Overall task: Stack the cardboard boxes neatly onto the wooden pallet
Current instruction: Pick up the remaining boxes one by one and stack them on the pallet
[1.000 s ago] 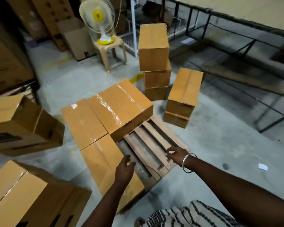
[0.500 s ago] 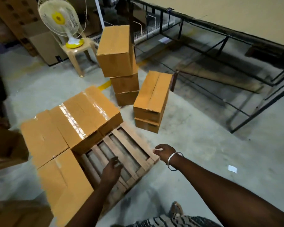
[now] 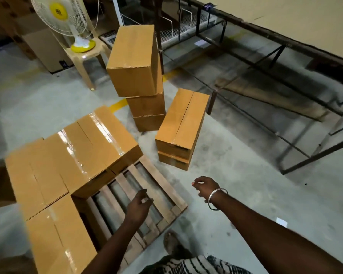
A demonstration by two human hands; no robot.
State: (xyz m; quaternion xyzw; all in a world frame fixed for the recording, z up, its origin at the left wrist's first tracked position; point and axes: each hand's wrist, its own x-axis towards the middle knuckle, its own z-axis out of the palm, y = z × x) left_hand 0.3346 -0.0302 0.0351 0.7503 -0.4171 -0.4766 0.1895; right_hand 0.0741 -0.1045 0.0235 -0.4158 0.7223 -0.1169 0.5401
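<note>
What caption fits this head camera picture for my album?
Empty hands hover over a half-filled wooden pallet; more cardboard boxes wait on the floor.

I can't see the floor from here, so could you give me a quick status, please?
Left hand and right hand both empty. Wooden pallet partly loaded, near corner bare. Nothing blocking the short stack.

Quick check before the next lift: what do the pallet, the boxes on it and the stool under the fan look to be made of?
Pallet: bare, unfinished wood, judging by pale slats with grain and gaps between them. Boxes on the pallet: brown cardboard, matte, sealed with glossy clear tape that catches the light along the seams. Stool: probably moulded plastic, beige and smooth, legs and seat seemingly one piece.
</note>
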